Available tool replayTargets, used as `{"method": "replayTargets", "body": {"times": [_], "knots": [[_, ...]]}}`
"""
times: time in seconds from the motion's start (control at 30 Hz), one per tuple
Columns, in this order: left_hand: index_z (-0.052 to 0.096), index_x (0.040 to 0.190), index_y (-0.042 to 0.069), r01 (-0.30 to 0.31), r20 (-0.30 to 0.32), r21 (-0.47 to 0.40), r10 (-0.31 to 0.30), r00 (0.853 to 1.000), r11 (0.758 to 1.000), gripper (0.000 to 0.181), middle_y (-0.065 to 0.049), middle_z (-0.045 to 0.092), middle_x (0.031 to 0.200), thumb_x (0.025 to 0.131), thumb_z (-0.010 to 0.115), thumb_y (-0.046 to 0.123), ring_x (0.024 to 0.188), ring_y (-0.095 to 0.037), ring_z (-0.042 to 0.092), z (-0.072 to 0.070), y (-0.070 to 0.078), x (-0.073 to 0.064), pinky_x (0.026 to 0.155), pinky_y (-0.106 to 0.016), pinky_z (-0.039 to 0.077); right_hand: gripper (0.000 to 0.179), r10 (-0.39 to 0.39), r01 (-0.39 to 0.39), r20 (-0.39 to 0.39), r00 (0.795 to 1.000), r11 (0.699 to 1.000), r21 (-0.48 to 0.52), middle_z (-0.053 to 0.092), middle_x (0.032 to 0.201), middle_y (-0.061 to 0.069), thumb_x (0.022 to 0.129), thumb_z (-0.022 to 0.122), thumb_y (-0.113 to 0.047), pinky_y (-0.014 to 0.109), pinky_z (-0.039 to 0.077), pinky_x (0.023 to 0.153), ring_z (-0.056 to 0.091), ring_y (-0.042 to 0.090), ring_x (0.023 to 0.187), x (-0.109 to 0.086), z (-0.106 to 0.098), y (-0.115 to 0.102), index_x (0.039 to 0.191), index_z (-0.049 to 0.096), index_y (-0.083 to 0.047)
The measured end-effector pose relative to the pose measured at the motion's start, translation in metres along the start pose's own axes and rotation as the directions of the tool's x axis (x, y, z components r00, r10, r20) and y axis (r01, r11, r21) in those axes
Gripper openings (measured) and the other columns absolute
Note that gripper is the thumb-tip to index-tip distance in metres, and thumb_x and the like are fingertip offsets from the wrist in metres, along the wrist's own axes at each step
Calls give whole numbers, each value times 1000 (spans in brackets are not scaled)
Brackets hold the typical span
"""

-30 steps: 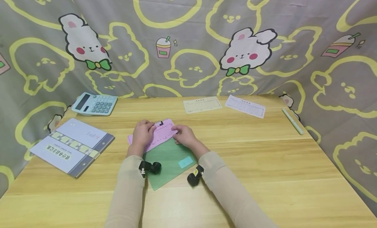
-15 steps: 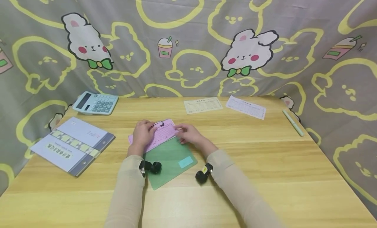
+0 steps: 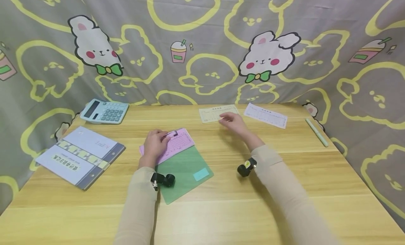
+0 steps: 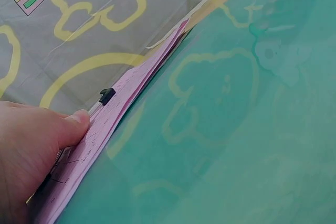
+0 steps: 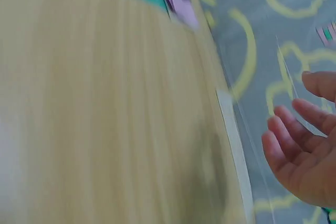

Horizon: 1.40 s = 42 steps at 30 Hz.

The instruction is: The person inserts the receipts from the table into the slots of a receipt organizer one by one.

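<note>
A translucent green clipboard (image 3: 180, 181) lies tilted on the table, with pink printed slips (image 3: 180, 141) stacked under the clip at its far end. My left hand (image 3: 154, 146) grips that end. In the left wrist view the thumb lies over the clip (image 4: 106, 96) on the pink slips, the other fingers mostly hidden. My right hand (image 3: 234, 123) hovers at the near edge of a pale yellow slip (image 3: 210, 115), holding nothing. Its fingers show relaxed and spread in the right wrist view, above the slip's pale edge (image 5: 235, 150).
Right of the yellow slip lies a pale lilac slip (image 3: 265, 115). A light green pen (image 3: 316, 132) is near the right edge. At left are a blue calculator (image 3: 105, 111) and a lilac ledger book (image 3: 80, 157). A patterned curtain (image 3: 209, 37) hangs behind the table.
My right hand has let go of the pink slips' right corner and moved right and away from me to the pale yellow slip. The left hand has stayed on the clipboard.
</note>
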<state>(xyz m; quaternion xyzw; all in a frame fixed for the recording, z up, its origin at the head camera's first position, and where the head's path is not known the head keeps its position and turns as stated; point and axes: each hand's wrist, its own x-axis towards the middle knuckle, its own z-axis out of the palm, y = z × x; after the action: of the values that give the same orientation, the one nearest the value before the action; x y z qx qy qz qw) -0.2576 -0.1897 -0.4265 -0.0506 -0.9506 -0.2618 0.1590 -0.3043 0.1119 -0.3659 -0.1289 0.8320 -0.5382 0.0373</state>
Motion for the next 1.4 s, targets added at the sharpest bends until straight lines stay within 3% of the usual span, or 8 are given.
{"method": "replayTargets", "body": {"times": [0.13, 0.23, 0.4, 0.73, 1.0, 1.1, 1.27, 1.4], "knots": [[61, 105, 2, 13, 1, 2, -13, 1000, 1000, 31, -14, 54, 101, 81, 59, 21, 97, -30, 44, -1, -2, -1, 85, -40, 33, 37, -34, 28, -117, 993, 998, -52, 56, 101, 16, 82, 59, -22, 34, 41, 79, 51, 26, 91, 5, -39, 25, 110, 54, 2], [61, 106, 2, 23, 4, 4, -23, 1000, 1000, 32, -14, 54, 102, 81, 59, 21, 98, -29, 44, -2, -3, -1, 85, -41, 33, 42, 21, -31, -203, 979, 998, -47, 54, 106, 17, 81, 59, -28, 35, 39, 82, 49, 27, 96, 3, -66, 38, 112, 53, 0], [60, 106, 2, 28, 7, 5, -28, 1000, 1000, 32, -14, 53, 102, 81, 59, 22, 98, -29, 43, -4, -4, -1, 85, -41, 33, 44, 160, -176, -333, 929, 984, -18, 47, 115, 22, 84, 56, -23, 36, 34, 88, 43, 29, 104, 0, -102, 49, 117, 47, 5], [60, 106, 1, 17, -2, -4, -17, 1000, 1000, 33, -15, 53, 102, 80, 60, 21, 96, -30, 43, -4, -2, 1, 83, -40, 33, 56, 255, -291, -388, 886, 956, -36, 31, 130, 25, 85, 52, -29, 41, 27, 94, 30, 35, 116, -6, -144, 75, 128, 35, 4], [60, 108, 3, 24, 30, 7, -24, 999, 1000, 33, -14, 53, 103, 81, 59, 23, 97, -29, 43, 0, 1, 3, 84, -40, 33, 68, 306, -338, -203, 930, 929, -149, 17, 132, 32, 86, 50, -29, 48, 14, 98, 15, 44, 120, -26, -159, 99, 132, 18, 9], [60, 107, 3, 23, 25, 9, -23, 999, 1000, 33, -13, 53, 103, 81, 59, 23, 97, -29, 43, 0, 2, 3, 84, -41, 33, 71, 296, -322, -130, 946, 900, -295, 14, 131, 35, 87, 47, -33, 50, 11, 97, 12, 48, 119, -30, -161, 104, 132, 13, 10], [60, 107, 3, 21, 18, -1, -21, 1000, 1000, 33, -13, 53, 101, 81, 59, 22, 95, -29, 43, 1, 1, 2, 82, -40, 34, 69, 269, -293, -124, 955, 795, -532, 8, 128, 40, 86, 42, -41, 56, 10, 94, 8, 54, 115, -33, -156, 111, 130, 22, 9], [61, 107, 3, 25, 15, -1, -25, 1000, 1000, 32, -13, 53, 100, 81, 59, 22, 95, -29, 44, 0, -1, 0, 82, -41, 34, 62, 223, -281, -173, 959, 805, -523, 13, 128, 40, 87, 43, -36, 56, 12, 93, 11, 53, 115, -34, -150, 115, 126, 31, 11]]}}
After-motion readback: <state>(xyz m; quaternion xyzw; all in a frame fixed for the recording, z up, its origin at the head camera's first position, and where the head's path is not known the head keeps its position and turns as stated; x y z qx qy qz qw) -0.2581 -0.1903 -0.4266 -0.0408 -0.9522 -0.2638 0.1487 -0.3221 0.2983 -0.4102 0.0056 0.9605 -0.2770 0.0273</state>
